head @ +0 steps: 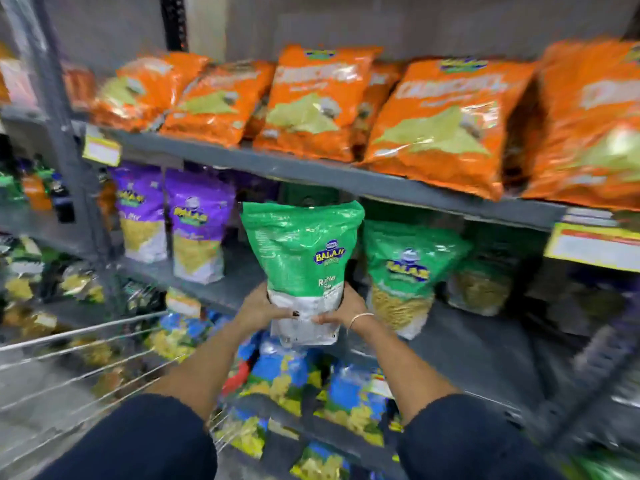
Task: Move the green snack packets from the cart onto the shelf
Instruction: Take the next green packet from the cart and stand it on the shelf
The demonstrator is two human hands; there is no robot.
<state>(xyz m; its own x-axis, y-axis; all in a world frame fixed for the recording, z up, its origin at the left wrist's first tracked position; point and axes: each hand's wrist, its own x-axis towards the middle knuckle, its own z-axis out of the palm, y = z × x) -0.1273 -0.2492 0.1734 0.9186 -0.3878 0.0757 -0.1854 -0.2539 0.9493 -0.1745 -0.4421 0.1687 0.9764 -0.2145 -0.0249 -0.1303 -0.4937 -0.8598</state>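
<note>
At the front edge of the middle shelf point(242, 289), head view: a green snack packet point(304, 258) is held upright in both hands, its top just under the lip of the upper shelf point(311, 171) and its white base level with the middle shelf's front edge. It appears not yet set down. A second green packet point(405, 271) already stands on the middle shelf just to the right, leaning slightly, with what seems a third, blurred, behind it toward the shelf's back. Judged from this, the task is partly done: at least one packet is placed, one is in transit. The wire cart point(86, 358) shows at the lower left edge; whether green packets remain in it cannot be told.

The left hand point(259, 306) grips the packet's lower left side, fingers wrapped across the white front. The right hand point(343, 306), a bangle on its wrist, clasps the lower right side in the same way. Both forearms extend forward and upward from dark sleeves, converging on the packet. Purple packets point(173, 223) stand toward the shelf's left end; orange packets point(311, 105) fill the upper shelf.
</note>
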